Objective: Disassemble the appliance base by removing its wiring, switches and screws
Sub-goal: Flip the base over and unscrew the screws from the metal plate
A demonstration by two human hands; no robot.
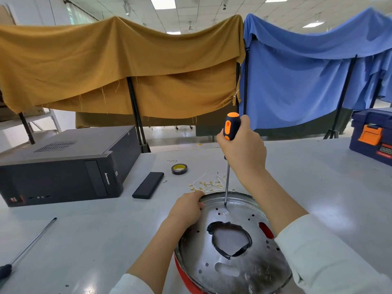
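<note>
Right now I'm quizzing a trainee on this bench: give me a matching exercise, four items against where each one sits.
Items:
1. screwdriver
2. tape roll
3. toolbox
4. computer case

Places:
A. far right of the table
B. upright in the right hand, tip on the metal base
C. left of the table
D. beyond the loose wires

Pairs: 1-B, 2-D, 3-A, 4-C

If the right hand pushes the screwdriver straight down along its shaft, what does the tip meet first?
The right hand holds the screwdriver near upright; its tip sits at the metal base plate, probably on a screw near the far rim, though the screw itself is too small to confirm.
</note>
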